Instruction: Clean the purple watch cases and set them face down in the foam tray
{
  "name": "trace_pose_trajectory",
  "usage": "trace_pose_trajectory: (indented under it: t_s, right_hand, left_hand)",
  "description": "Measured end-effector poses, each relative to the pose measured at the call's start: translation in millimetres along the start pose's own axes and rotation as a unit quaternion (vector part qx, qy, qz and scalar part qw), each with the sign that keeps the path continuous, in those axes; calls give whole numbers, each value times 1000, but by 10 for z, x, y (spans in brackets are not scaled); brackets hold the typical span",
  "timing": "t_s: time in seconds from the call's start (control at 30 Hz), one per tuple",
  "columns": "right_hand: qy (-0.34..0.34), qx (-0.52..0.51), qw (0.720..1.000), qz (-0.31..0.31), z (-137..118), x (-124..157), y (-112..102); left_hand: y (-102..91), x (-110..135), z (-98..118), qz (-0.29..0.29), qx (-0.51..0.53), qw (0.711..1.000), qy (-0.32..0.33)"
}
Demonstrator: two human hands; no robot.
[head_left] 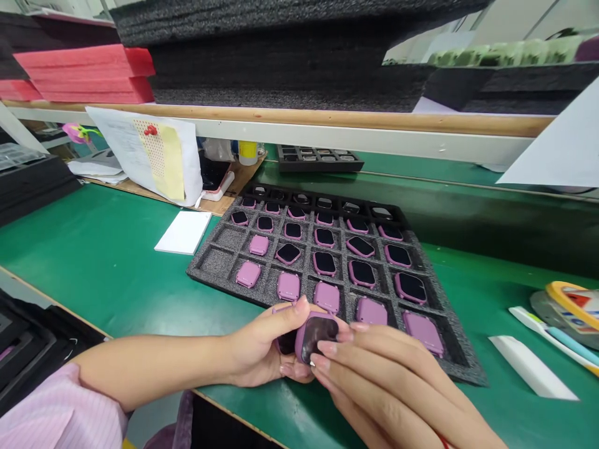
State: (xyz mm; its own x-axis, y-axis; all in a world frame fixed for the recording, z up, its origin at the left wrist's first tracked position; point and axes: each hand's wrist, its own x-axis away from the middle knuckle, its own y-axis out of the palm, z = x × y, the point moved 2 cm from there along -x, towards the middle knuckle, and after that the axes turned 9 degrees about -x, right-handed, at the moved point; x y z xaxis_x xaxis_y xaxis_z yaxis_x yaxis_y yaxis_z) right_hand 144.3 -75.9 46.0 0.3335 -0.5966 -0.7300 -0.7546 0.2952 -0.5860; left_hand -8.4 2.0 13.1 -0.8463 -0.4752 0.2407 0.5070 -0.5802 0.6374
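Observation:
My left hand is closed around a purple smartwatch body with a dark, glossy screen, held above the near edge of a foam tray. A second dark-faced watch sits in the same palm, partly hidden by the thumb and the first watch. My right hand has its fingers bunched together, fingertips on the screen and edge of the front watch. A tiny white bit shows at one fingertip; I cannot tell what it is. In the tray's compartments lie several purple watches, some screen up, the nearer ones back up.
A white paper pad lies left of the tray. To the right are a white wedge-shaped piece, a toothbrush and a round container. A shelf edge with black and red foam crosses above; another tray stands behind.

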Motion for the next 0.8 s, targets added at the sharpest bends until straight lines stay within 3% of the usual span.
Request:
trace_pose_trajectory:
  t_s: [0.07,0.27,0.47,0.63,0.7,0.8]
  right_hand:
    - [5,11,1000,13,42,-34,56]
    - [123,-77,989,16,114,-57,165]
    - [104,-72,992,7,143,-61,143]
    - [73,-70,995,-15,218,-79,130]
    - [83,-53,995,8,323,-122,95]
    - [175,-38,981,78,556,-274,114]
  left_hand:
    - [-5,3,-6,17,-25,999,19]
    - [23,-1,-20,23,-80,995,48]
    - [21,2,8,56,-32,998,4]
    - [51,5,24,53,-41,998,22]
    - [74,9,6,53,-56,996,43]
    - [99,22,-64,28,-108,992,59]
